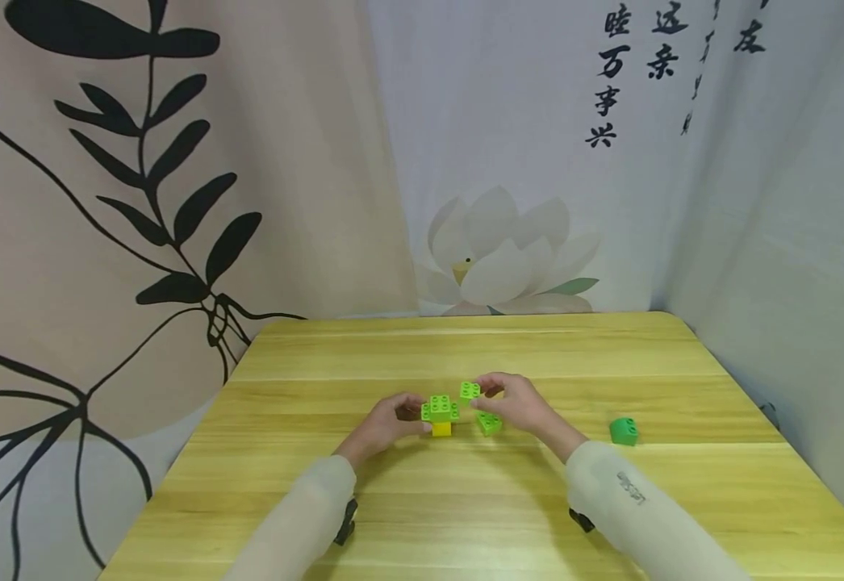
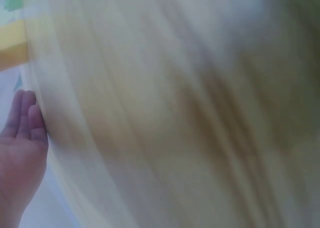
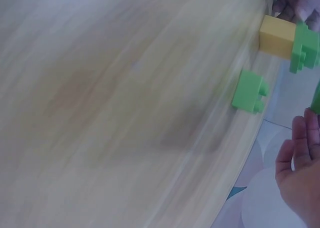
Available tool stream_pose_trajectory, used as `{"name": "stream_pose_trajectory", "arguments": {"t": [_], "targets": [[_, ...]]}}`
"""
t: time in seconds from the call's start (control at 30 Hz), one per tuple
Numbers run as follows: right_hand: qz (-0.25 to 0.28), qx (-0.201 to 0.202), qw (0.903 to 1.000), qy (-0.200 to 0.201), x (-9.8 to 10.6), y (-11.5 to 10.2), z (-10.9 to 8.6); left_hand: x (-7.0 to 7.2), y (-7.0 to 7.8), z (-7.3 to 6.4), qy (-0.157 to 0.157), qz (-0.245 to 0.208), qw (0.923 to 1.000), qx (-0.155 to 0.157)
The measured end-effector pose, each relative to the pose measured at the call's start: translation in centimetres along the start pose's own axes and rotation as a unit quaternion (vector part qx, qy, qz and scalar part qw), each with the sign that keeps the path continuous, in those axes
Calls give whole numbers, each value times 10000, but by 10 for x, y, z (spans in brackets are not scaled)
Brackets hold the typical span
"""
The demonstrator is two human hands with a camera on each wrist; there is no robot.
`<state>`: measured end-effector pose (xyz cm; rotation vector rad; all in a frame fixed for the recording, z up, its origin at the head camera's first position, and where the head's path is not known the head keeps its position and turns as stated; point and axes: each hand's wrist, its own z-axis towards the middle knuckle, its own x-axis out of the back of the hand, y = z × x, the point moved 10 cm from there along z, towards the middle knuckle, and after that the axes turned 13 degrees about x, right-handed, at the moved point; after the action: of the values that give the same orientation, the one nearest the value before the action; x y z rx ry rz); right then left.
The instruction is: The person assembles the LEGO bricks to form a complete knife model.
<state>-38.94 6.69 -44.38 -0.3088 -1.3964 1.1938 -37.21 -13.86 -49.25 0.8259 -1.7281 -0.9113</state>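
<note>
A small stack of toy building blocks stands on the table, with light green blocks (image 1: 440,407) on top of a yellow block (image 1: 441,430). My left hand (image 1: 391,420) holds the stack at its left end, thumb in front and fingers behind. To the right, my right hand (image 1: 515,401) pinches a light green block (image 1: 470,391) between thumb and fingers, raised beside the stack. Below that hand a loose light green block (image 1: 490,423) lies on the table. In the right wrist view the yellow block (image 3: 277,36) sits beneath the green ones, studs pointing away from the table.
A darker green block (image 1: 624,431) rests farther right on the wooden table (image 1: 436,347). Behind the table hangs a printed curtain (image 1: 320,161), and another pale curtain (image 1: 792,242) runs along the right side.
</note>
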Motion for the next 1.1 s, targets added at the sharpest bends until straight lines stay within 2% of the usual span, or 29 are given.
{"name": "stream_pose_trajectory", "arguments": {"t": [0.27,0.6,0.83,1.03,1.1], "targets": [[62,139,9998,-99,-14,-12,11,2,-3,4,93,12,9999,46],[-85,424,9983,-380,-30,-23,21,1,-2,5,42,-73,9999,-85],[-372,666,9948,-677,-37,-33,26,2,-2,4,49,-67,9999,-64],[-847,993,9867,-973,-37,-43,29,2,-2,4,32,-99,9999,-40],[-920,974,9855,-1042,-36,-45,29,0,-2,4,-2,-69,10000,-52]]}}
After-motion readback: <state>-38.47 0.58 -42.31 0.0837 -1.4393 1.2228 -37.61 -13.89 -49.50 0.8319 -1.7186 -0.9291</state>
